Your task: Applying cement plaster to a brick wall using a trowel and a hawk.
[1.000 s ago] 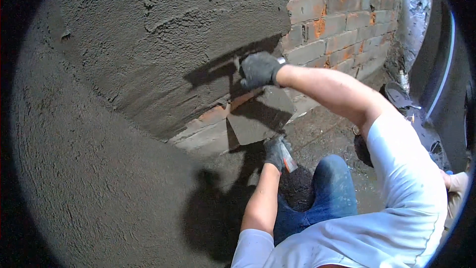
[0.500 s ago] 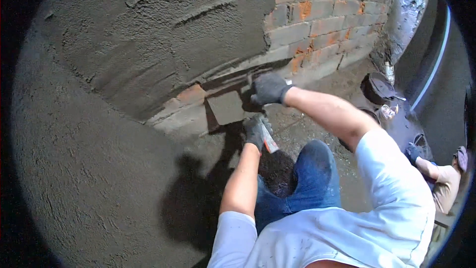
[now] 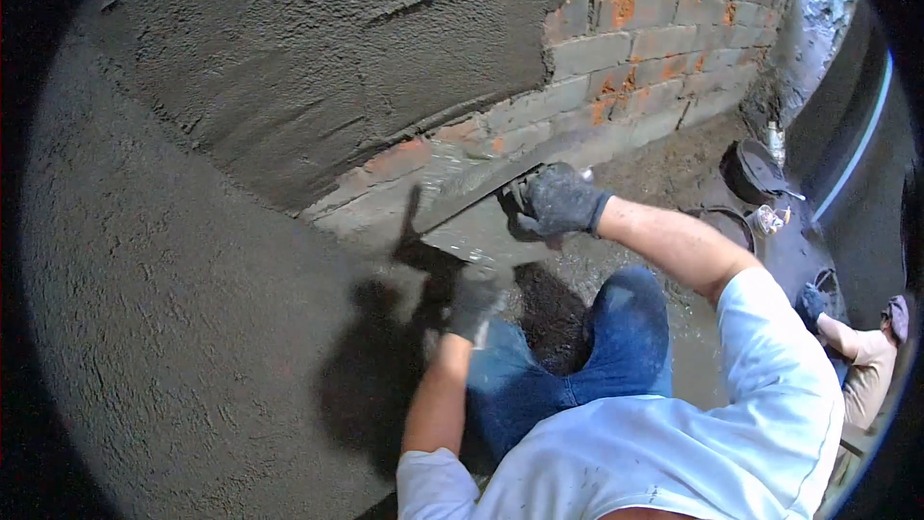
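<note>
My gloved right hand (image 3: 563, 200) is closed round the grip of a plastering trowel (image 3: 469, 207). Its long blade is tilted, almost edge-on, low at the brick wall just beneath the plaster's edge. Wet grey mortar (image 3: 452, 173) shows smeared beyond the blade. My gloved left hand (image 3: 474, 303), blurred by motion, is closed nearer to my body. In front of it lies a wet, flat, square-bladed tool (image 3: 472, 248), partly under the trowel; its handle is hidden by the hand.
Fresh plaster (image 3: 337, 48) covers the wall at upper left; bare bricks (image 3: 664, 48) show at right. A dark bucket (image 3: 756, 169) and a small white tub (image 3: 767, 220) stand at right. Another person (image 3: 866, 356) is at the far right edge. Dark mortar (image 3: 551, 318) lies between my knees.
The trowel has turned from lying along the wall base to a slant nearer me, and wet mortar now shows beyond it. My left hand has moved down and left. The view has shifted slightly.
</note>
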Demonstrator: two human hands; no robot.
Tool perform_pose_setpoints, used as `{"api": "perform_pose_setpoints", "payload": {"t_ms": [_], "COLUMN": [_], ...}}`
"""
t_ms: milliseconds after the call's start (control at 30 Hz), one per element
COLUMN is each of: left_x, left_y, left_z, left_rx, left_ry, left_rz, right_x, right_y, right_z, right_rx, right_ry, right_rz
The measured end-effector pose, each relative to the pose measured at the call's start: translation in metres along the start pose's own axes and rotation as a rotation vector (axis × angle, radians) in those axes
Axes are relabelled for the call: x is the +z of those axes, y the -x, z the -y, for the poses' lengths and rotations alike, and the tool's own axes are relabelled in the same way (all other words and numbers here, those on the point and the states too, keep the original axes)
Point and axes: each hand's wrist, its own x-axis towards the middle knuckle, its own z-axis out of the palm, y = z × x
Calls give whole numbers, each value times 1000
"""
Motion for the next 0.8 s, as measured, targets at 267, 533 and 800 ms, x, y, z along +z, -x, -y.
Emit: {"api": "perform_pose_setpoints", "payload": {"t_ms": [267, 533, 800], "left_x": [-35, -143, -37], "left_y": [-25, -3, -9], "left_z": [-16, 21, 51], "left_rx": [-224, 371, -494], "left_ry": [332, -1178, 423], "left_rz": [-228, 318, -269], "right_x": [-15, 15, 56], "right_y": [-17, -64, -160], "right_z": [27, 9, 36], "right_rx": [317, -215, 219], "right_ry": [-229, -65, -75], "right_rz": [62, -349, 31]}}
